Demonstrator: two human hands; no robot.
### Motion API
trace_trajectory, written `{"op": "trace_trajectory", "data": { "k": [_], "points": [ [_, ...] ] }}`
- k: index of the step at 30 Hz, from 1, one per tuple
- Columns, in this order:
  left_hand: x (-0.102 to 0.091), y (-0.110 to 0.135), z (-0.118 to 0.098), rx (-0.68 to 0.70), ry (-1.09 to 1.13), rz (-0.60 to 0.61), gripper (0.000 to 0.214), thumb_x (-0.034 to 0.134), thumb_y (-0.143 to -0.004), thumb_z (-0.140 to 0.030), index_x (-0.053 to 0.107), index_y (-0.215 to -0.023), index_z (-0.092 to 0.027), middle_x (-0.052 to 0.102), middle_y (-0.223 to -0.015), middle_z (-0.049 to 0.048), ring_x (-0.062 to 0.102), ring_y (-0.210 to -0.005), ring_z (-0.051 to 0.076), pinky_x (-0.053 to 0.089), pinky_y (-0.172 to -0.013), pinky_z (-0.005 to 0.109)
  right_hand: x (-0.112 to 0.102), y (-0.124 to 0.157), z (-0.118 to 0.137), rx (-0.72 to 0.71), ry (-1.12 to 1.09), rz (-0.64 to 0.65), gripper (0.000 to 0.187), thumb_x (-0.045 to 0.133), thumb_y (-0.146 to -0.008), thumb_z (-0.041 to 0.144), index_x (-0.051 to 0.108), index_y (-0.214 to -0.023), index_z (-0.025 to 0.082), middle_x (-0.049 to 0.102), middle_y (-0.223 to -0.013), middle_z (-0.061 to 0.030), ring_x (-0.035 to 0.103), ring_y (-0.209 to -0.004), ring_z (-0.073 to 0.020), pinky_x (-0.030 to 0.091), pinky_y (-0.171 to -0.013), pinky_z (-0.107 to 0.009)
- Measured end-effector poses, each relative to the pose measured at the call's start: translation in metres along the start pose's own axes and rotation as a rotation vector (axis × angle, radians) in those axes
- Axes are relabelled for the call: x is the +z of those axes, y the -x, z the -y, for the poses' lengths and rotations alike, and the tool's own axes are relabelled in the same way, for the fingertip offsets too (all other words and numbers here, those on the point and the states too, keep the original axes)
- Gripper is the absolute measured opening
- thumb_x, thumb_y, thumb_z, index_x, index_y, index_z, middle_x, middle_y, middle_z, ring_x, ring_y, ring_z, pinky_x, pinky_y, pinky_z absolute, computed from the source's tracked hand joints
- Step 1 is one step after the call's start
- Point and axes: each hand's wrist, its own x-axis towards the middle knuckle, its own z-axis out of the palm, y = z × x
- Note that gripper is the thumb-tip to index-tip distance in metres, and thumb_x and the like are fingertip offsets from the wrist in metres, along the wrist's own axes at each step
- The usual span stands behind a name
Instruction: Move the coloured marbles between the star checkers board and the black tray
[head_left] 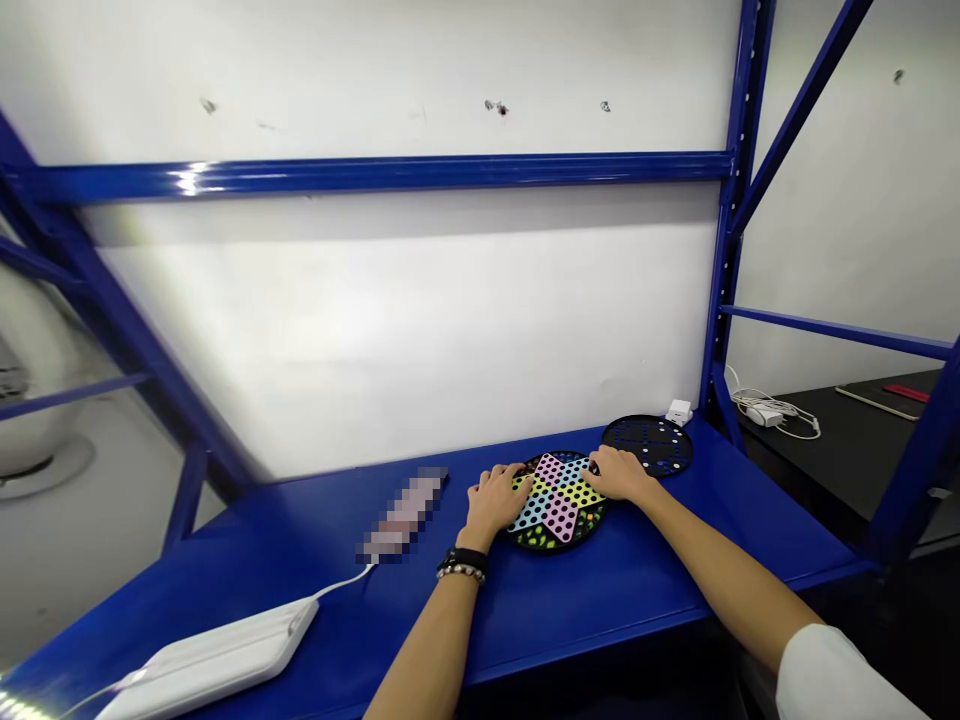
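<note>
2 hands, 2 round boards | left hand and right hand on opposite sides of star checkers board, fingers loosely spread, no pinch | pink star arms run far-to-near, slightly tilted | black perforated disc just behind, right | blue steel shelf extends past board to near edge | blurred object near, left

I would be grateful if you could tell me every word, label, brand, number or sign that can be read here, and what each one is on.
No word, label, brand, number or sign can be read.
The pixelated patch on the blue steel shelf is too blurred to read.
The white flat device shows no legible marking.
The small white box and the white charger block are too small to tell.
</note>
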Motion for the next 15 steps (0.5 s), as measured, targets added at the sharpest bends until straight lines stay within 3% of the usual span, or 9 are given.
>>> {"op": "trace_trajectory", "data": {
  "k": [11, 15],
  "points": [
    [-0.0012, 0.0015, -0.0017, -0.010, 0.004, 0.011, 0.047, 0.038, -0.091, -0.052, 0.059, -0.127, -0.030, 0.060, -0.128, 0.0109, 0.050, -0.118, 0.033, 0.038, -0.097, 0.052, 0.0033, 0.0018, 0.0097, 0.032, 0.039, 0.026, 0.040, 0.034, -0.097, 0.035, 0.069, -0.102, 0.016, 0.066, -0.112, -0.0164, 0.065, -0.095, -0.0256, 0.043, -0.082, -0.034],
    [0.0000, 0.0010, -0.0010, -0.011, 0.006, 0.005, 0.049, 0.037, -0.091, -0.053, 0.059, -0.127, -0.029, 0.060, -0.129, 0.0111, 0.050, -0.118, 0.033, 0.039, -0.097, 0.053, 0.0059, 0.0003, 0.0083, 0.029, 0.007, 0.006, 0.037, 0.038, -0.095, 0.032, 0.072, -0.089, 0.016, 0.068, -0.106, -0.0141, 0.065, -0.090, -0.0233, 0.043, -0.077, -0.030]
  ]
}}
